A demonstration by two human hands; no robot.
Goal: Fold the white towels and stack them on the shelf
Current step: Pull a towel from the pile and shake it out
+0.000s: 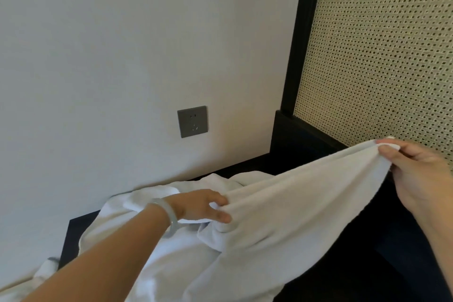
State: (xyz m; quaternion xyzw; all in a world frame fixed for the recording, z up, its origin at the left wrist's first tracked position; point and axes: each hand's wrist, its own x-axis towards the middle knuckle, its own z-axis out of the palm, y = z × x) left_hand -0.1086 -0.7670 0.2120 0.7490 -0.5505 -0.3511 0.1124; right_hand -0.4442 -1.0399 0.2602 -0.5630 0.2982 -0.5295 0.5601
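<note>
Left hand [203, 206], lower centre, is pinching a bunched fold of the white towel [294, 203]; its grip is clenched on the cloth between thumb and fingers. Right hand [416, 174], right edge, is gripping the towel's other end, fingers curled round it. The soft terry cloth is stretching between both hands, sagging in long folds. The rest is lying in a crumpled heap on the dark matte desk [343, 265], lower left, against the smooth white wall [98, 56]. A pale glossy bangle [171, 218] is circling the left wrist. A square grey socket [192, 121] is sitting mid-frame on the wall. A woven cane panel [380, 56] in a black frame [301, 32] is filling the upper right.
</note>
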